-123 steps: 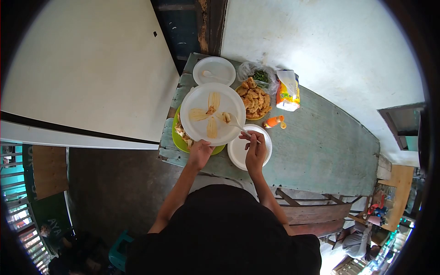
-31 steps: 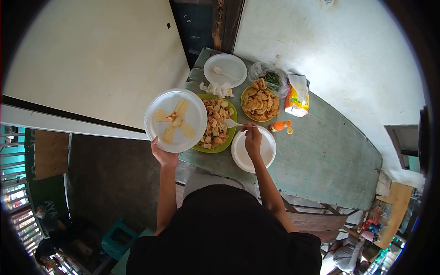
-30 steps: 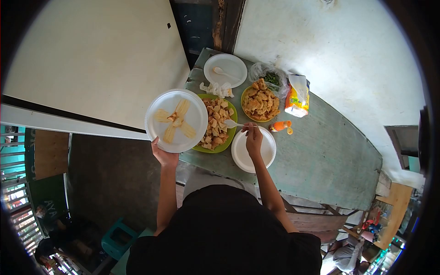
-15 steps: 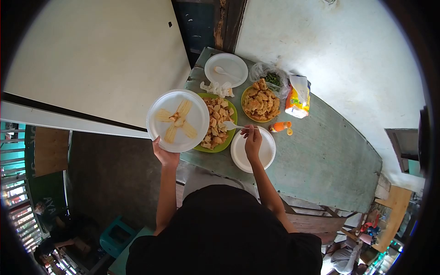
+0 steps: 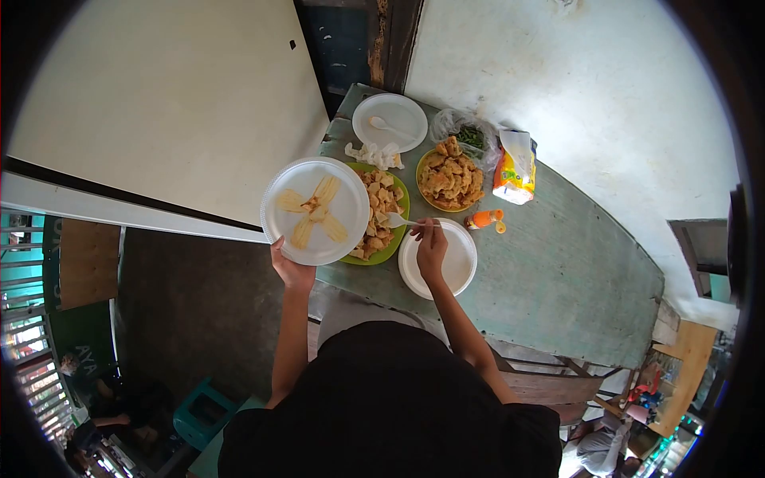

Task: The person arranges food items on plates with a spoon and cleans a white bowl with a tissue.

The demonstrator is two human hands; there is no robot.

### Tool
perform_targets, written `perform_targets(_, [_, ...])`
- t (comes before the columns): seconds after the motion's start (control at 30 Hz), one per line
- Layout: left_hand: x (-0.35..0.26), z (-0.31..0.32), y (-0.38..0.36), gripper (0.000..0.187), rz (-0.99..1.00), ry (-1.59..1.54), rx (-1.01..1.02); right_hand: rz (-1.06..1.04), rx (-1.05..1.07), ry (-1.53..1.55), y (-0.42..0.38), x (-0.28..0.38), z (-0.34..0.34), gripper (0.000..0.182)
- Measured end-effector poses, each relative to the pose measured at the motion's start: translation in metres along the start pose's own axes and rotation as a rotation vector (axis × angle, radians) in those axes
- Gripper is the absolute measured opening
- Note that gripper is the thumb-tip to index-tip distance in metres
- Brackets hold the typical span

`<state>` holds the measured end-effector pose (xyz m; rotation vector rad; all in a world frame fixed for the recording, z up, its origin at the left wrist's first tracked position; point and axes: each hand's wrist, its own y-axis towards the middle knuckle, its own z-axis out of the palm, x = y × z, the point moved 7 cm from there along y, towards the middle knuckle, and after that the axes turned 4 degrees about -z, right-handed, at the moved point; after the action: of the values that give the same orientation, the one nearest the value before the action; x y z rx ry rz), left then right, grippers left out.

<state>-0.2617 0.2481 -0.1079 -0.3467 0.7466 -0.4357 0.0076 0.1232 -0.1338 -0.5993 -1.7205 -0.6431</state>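
My left hand (image 5: 296, 271) grips the lower rim of a white foam plate (image 5: 280, 177), raised at the table's left edge. On that plate lie pale yellow strips (image 5: 326, 191) spread in a cross, possibly corn husk. In my right hand (image 5: 431, 249) is a white plastic spoon (image 5: 396, 218), its bowl over the cut brown-and-cream food pieces (image 5: 378, 189) on a green plate (image 5: 403, 237). The raised plate hides the left part of the green plate. Beneath my right hand another white foam plate (image 5: 460, 267) rests on the table.
Fried fritters (image 5: 451, 179) fill a yellow-rimmed plate behind. Around them are a plastic bag of green chillies (image 5: 471, 136), a tissue pack (image 5: 514, 169) and an orange bottle (image 5: 482, 218). Crumpled tissue (image 5: 376, 155) and a foam plate (image 5: 409, 114) with a spoon sit farther back. Walls border the table.
The raised plate has shifted slightly right and turned a little. My right hand and the spoon have moved slightly left, with the bowl still over the cut food.
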Motion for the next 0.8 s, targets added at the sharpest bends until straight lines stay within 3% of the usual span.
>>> perform_targets(0.07, [0.002,0.000,-0.001,0.065,-0.005,-0.003,-0.002,0.184,-0.141,0.276,0.000,-0.020,-0.008,0.029])
perform_targets(0.2, [0.000,0.000,-0.003,0.064,0.001,0.004,0.001,0.236,-0.166,0.363,-0.004,-0.028,-0.011,0.029])
perform_targets(0.5, [0.003,-0.006,0.000,0.063,-0.010,-0.005,-0.011,0.002,-0.093,0.025,-0.008,0.012,0.008,0.027])
perform_targets(0.57, [0.003,-0.005,-0.001,0.063,-0.014,-0.005,-0.003,-0.179,-0.034,-0.132,-0.010,0.031,0.017,0.026])
perform_targets(0.63, [0.004,-0.004,-0.001,0.063,-0.021,-0.005,0.004,-0.206,-0.044,-0.125,-0.010,0.039,0.019,0.027])
perform_targets(0.7, [0.004,-0.002,-0.003,0.062,-0.017,-0.004,-0.006,0.035,-0.052,-0.033,-0.009,0.009,0.017,0.027])
perform_targets(0.73, [0.004,-0.002,-0.003,0.062,-0.017,-0.004,-0.005,0.034,-0.052,-0.033,-0.007,0.003,0.015,0.027])
perform_targets(0.8, [0.006,-0.003,-0.002,0.063,-0.025,-0.011,-0.006,0.290,-0.114,0.363,-0.009,-0.034,0.008,0.028])
